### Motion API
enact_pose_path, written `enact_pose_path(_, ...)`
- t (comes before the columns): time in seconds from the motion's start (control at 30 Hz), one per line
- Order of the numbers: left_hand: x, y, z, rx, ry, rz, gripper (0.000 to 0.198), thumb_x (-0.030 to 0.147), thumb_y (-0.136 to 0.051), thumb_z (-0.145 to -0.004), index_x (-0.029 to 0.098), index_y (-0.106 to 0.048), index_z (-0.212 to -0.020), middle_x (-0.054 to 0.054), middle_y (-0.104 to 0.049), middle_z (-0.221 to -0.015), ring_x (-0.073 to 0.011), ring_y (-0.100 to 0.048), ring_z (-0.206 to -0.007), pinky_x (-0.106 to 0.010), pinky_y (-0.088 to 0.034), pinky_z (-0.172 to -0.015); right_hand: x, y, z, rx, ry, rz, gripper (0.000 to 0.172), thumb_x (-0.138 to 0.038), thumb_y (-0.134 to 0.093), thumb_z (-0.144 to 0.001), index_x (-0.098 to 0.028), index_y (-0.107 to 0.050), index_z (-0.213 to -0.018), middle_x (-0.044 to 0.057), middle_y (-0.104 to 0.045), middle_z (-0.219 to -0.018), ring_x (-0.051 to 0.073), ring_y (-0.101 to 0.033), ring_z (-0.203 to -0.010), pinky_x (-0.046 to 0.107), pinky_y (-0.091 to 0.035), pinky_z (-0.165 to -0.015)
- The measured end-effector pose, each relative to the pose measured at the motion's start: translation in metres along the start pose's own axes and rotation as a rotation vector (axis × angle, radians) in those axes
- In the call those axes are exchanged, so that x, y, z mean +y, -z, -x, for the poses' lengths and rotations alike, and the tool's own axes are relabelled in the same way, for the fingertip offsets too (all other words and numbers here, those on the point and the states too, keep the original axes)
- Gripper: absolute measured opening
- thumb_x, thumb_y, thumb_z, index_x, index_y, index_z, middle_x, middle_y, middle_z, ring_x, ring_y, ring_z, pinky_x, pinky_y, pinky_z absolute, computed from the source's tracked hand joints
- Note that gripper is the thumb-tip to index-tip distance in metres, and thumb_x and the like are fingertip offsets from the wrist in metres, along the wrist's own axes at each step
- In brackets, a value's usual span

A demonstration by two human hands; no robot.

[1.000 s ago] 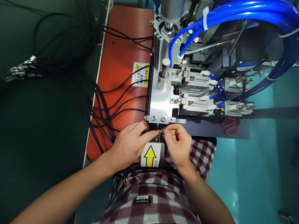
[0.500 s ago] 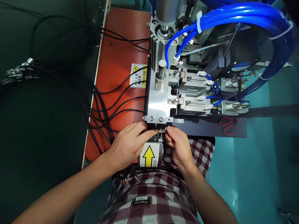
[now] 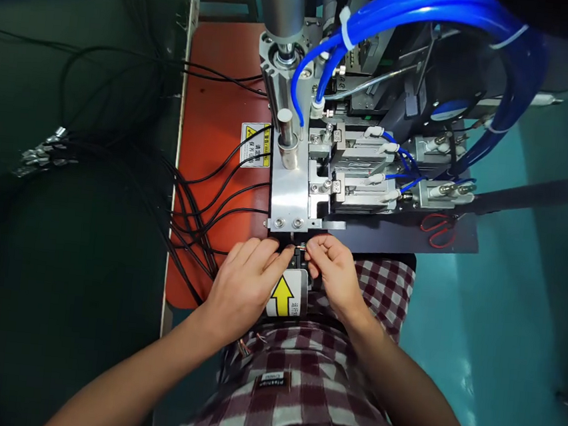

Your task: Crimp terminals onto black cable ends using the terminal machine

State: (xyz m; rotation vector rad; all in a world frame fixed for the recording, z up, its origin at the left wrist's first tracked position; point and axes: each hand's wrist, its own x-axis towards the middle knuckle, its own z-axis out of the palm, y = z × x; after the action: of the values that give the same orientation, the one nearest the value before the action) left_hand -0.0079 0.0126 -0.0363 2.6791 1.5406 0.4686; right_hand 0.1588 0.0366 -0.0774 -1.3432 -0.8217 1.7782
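Thin coloured wires (image 3: 301, 247) show between my fingertips at the front edge of a metal machine (image 3: 289, 197). My left hand (image 3: 244, 286) lies palm down on the left, its thumb and fingers closed at the wires' left end. From the right, my right hand (image 3: 334, 271) pinches the other end between thumb and forefinger. A white label with a yellow arrow (image 3: 283, 297) sits just below the wires. Black cables (image 3: 229, 201) run from the machine's left side. The part under my fingertips is mostly hidden.
An orange-red board (image 3: 214, 106) lies left of the machine, with a bundle of metal-ended cables (image 3: 46, 153) beyond it. Blue hoses (image 3: 444, 11) arch over the machine. Red-handled scissors (image 3: 438, 230) lie at the right. More bare wire ends (image 3: 242, 347) hang near the checked shirt.
The camera view has shifted, so the machine appears tilted and further left. My right hand's fingers have come closer to my left fingertips, and less of the wires shows between them.
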Motion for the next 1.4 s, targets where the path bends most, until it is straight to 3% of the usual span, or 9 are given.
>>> enact_pose_path(0.17,-0.002,-0.007,0.003,0.002,0.002,0.151,0.028,0.007,-0.047,-0.090,0.006,-0.060,-0.115,-0.014,-0.060,-0.095,-0.0228,-0.055,-0.086,-0.035,-0.051,-0.073,0.002,0.004,0.002,0.029,0.135,0.171,0.023,-0.040,-0.061,-0.087,-0.019,-0.055,-0.081,-0.005,-0.052,-0.065,0.008,-0.050,-0.053,0.023,-0.039,-0.053)
enact_pose_path(0.4,-0.005,-0.010,0.004,-0.006,0.044,0.208,0.029,0.008,-0.047,-0.090,0.012,-0.059,-0.116,-0.011,-0.059,-0.097,-0.0218,-0.057,-0.089,-0.034,-0.053,-0.075,-0.002,0.007,-0.006,-0.091,-0.120,-0.088,0.034,-0.047,-0.070,-0.077,-0.017,-0.055,-0.072,-0.005,-0.052,-0.063,0.006,-0.044,-0.049,0.023,-0.036,-0.053)
enact_pose_path(0.57,-0.005,-0.013,0.005,0.010,0.056,0.211,0.031,0.009,-0.046,-0.090,0.014,-0.060,-0.117,-0.010,-0.058,-0.095,-0.0205,-0.055,-0.086,-0.033,-0.052,-0.072,0.006,0.008,-0.004,-0.038,0.046,0.084,0.038,-0.055,-0.052,-0.089,-0.019,-0.053,-0.077,-0.003,-0.054,-0.066,0.010,-0.049,-0.054,0.025,-0.040,-0.056)
enact_pose_path(0.73,-0.005,-0.013,0.005,0.009,0.052,0.208,0.033,0.007,-0.046,-0.089,0.015,-0.061,-0.118,-0.009,-0.056,-0.093,-0.0200,-0.054,-0.085,-0.032,-0.051,-0.071,0.015,0.002,0.000,0.066,0.238,0.297,0.027,-0.044,-0.050,-0.094,-0.021,-0.051,-0.081,-0.005,-0.046,-0.061,0.011,-0.044,-0.053,0.025,-0.035,-0.051)
enact_pose_path(0.87,-0.005,-0.013,0.005,-0.038,0.063,0.283,0.035,0.008,-0.045,-0.090,0.016,-0.059,-0.121,-0.009,-0.057,-0.098,-0.0206,-0.054,-0.090,-0.033,-0.050,-0.075,0.012,0.001,0.001,0.083,0.311,0.428,0.023,-0.038,-0.048,-0.096,-0.021,-0.052,-0.080,-0.003,-0.049,-0.064,0.011,-0.046,-0.056,0.026,-0.037,-0.055)
enact_pose_path(1.1,0.001,-0.016,0.003,-0.042,0.078,0.163,0.036,0.008,-0.042,-0.090,0.017,-0.059,-0.120,-0.010,-0.060,-0.099,-0.0211,-0.055,-0.087,-0.034,-0.049,-0.075,0.013,0.000,-0.005,-0.020,0.109,0.085,0.033,-0.051,-0.055,-0.088,-0.020,-0.048,-0.078,-0.006,-0.047,-0.061,0.009,-0.046,-0.050,0.024,-0.040,-0.053)
enact_pose_path(1.27,-0.001,-0.018,0.004,0.041,0.091,0.262,0.035,0.008,-0.043,-0.089,0.018,-0.059,-0.118,-0.009,-0.060,-0.099,-0.0200,-0.057,-0.089,-0.033,-0.052,-0.077,0.016,-0.003,-0.005,0.012,0.185,0.122,0.034,-0.052,-0.051,-0.089,-0.021,-0.049,-0.078,-0.005,-0.047,-0.063,0.010,-0.046,-0.053,0.025,-0.039,-0.053)
enact_pose_path(1.4,-0.002,-0.021,0.005,0.055,0.075,0.247,0.033,0.007,-0.043,-0.088,0.015,-0.061,-0.115,-0.010,-0.061,-0.101,-0.0211,-0.058,-0.091,-0.035,-0.052,-0.080,0.020,-0.007,-0.007,0.023,0.212,0.012,0.029,-0.047,-0.056,-0.086,-0.021,-0.048,-0.077,-0.007,-0.044,-0.061,0.009,-0.041,-0.052,0.024,-0.035,-0.051)
